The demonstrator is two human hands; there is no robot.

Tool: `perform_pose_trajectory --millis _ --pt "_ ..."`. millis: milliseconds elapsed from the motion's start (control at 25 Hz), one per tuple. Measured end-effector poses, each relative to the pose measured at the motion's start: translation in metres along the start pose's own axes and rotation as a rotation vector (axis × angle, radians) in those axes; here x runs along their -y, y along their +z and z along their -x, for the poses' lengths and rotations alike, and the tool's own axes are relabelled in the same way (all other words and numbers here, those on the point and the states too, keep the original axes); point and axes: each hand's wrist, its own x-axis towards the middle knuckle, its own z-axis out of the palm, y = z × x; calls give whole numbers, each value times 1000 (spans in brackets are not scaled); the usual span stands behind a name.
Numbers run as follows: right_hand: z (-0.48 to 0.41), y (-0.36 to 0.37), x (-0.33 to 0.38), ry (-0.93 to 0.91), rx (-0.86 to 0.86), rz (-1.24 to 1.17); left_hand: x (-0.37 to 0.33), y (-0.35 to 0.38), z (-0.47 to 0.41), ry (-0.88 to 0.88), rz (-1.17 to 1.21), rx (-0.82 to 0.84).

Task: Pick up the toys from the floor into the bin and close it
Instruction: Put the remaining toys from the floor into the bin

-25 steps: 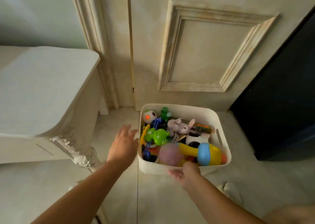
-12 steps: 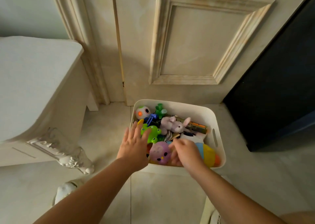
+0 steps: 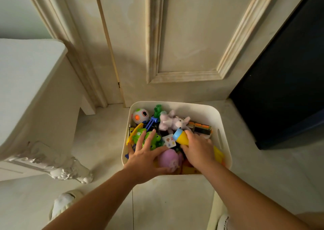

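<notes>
A white bin (image 3: 222, 117) stands on the floor in front of a door, full of toys. Inside lie a white ball with an orange spot (image 3: 140, 116), a green frog toy (image 3: 150, 138), a plush pink bunny (image 3: 171, 122), a purple round toy (image 3: 169, 158) and a yellow toy with a blue end (image 3: 180, 137). My left hand (image 3: 145, 157) lies flat, fingers spread, over the frog and the purple toy. My right hand (image 3: 198, 149) is wrapped around the yellow toy, which points up and left. No lid is in view.
A cream panelled door (image 3: 184, 37) rises right behind the bin. A white cabinet with a carved foot (image 3: 70, 172) stands at the left. A dark blue piece of furniture (image 3: 289, 82) is at the right. My feet (image 3: 63, 203) show on the pale tiled floor.
Both hands moved from the bin's near rim and side into the bin. My right hand took hold of the yellow toy and turned it; my left hand came to rest on the toys.
</notes>
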Motion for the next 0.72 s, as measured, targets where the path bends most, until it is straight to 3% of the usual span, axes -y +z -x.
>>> perform_pose_trajectory --millis 120,240,400,720 --pt "13 7 3 -73 23 76 -14 5 11 -107 40 -7" --pt "34 15 21 -49 -65 48 -28 12 26 -180 46 -106" --pt "47 22 36 -164 77 15 -19 11 29 -111 -95 -273" --pt "15 37 37 -182 226 -15 -6 16 7 -50 -135 -80"
